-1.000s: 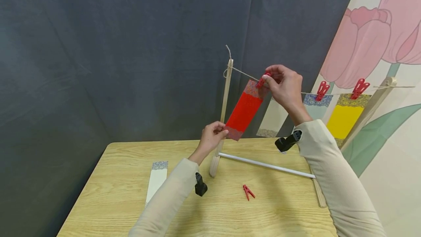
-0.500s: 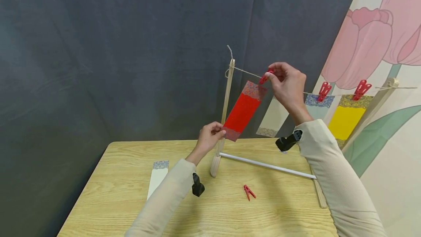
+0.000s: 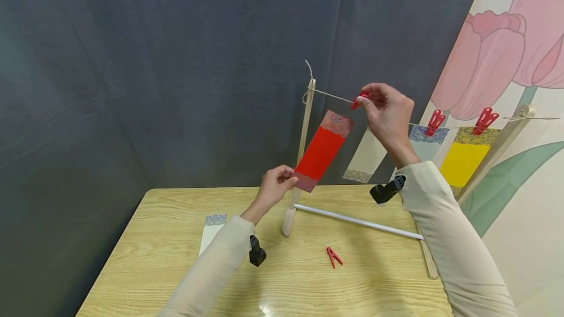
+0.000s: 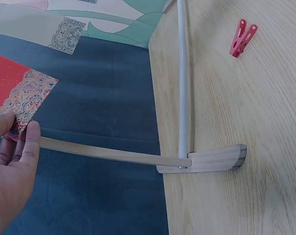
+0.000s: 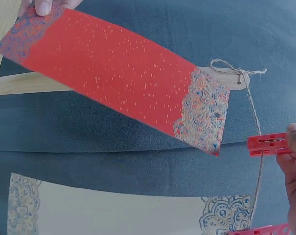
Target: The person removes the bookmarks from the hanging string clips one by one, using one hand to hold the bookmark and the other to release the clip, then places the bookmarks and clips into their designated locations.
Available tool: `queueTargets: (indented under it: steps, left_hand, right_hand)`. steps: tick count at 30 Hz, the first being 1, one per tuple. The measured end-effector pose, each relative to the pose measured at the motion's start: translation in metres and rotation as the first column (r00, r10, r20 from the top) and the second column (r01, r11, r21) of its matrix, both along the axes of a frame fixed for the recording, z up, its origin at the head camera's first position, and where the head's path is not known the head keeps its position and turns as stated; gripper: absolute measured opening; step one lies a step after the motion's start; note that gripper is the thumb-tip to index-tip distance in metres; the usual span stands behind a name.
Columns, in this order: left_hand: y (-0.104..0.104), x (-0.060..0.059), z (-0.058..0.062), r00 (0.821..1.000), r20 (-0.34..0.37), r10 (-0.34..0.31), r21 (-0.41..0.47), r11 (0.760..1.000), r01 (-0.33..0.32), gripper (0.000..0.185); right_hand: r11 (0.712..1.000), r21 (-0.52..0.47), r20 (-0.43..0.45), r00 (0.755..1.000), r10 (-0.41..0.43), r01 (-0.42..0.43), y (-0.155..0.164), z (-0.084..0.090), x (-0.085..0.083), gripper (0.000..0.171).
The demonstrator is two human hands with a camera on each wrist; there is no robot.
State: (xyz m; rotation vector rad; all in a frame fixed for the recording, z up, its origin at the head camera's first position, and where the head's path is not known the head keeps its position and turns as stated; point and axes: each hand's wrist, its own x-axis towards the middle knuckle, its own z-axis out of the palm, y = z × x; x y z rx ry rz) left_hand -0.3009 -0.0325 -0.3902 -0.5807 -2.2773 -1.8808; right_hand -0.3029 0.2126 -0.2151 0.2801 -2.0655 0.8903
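Nearest you, a loose red clothespin [image 4: 239,43] lies on the wood-grained table [image 3: 379,287]. Beyond it, your left hand [image 3: 273,187] pinches the patterned lower end of the red card [image 3: 320,153], holding it tilted in the air before the wooden post [image 3: 305,126]. Your right hand [image 3: 390,119] pinches a red clip [image 5: 259,145] on the string [image 5: 254,110], near but apart from the card's upper end, before the dark curtain [image 3: 198,72].

5 red clothespins [image 3: 330,253] on show, matched by 5 patterned strips [image 3: 216,220]: 1 red strip [image 3: 321,149], 1 yellow, 1 pale blue, 2 whitish! Add 1 left hand [image 3: 274,186], 1 right hand [image 3: 388,115], 2 wooden posts [image 3: 304,131], 1 string [image 3: 332,96], 1 white rod [image 3: 352,219], 1 table [image 3: 145,258].
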Motion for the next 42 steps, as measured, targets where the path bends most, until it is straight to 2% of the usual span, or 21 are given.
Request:
queueTargets:
  steps: [8,15,21,25,33,38,42]
  left_hand:
    - [-0.010,0.007,-0.002,1.000,0.019,0.012,0.008,1.000,-0.012,0.009]
    - [-0.019,0.041,0.028,0.999,0.010,-0.030,-0.014,0.999,0.030,0.014]
    - [-0.023,0.046,0.028,0.999,0.018,-0.030,-0.014,0.999,0.031,0.013]
    - [-0.026,0.047,0.025,0.999,0.037,-0.032,-0.011,0.999,0.033,0.013]
    - [-0.032,0.030,-0.003,0.999,0.052,-0.003,0.019,1.000,0.002,0.016]
    - [-0.035,0.032,-0.006,0.997,0.080,-0.021,0.073,0.997,0.015,0.015]
    - [-0.038,0.034,-0.006,0.997,0.076,-0.016,0.092,0.996,0.009,0.013]
  right_hand:
    - [1.000,-0.001,-0.069,0.998,-0.011,0.011,0.002,-0.001,0.002,0.023]
    - [1.000,-0.007,-0.052,0.999,-0.004,0.004,0.002,-0.001,0.006,0.026]
    - [0.999,-0.029,-0.049,0.999,0.013,-0.014,0.002,-0.002,0.010,0.027]
    - [0.997,-0.068,-0.056,0.998,0.027,-0.030,0.002,-0.004,0.011,0.030]
    - [0.991,-0.118,-0.051,0.997,0.052,-0.057,0.005,-0.008,0.014,0.038]
    - [0.983,-0.156,-0.062,0.994,0.088,-0.097,0.008,-0.011,0.016,0.040]
    - [0.975,-0.181,-0.072,0.991,0.116,-0.127,0.008,-0.011,0.018,0.037]
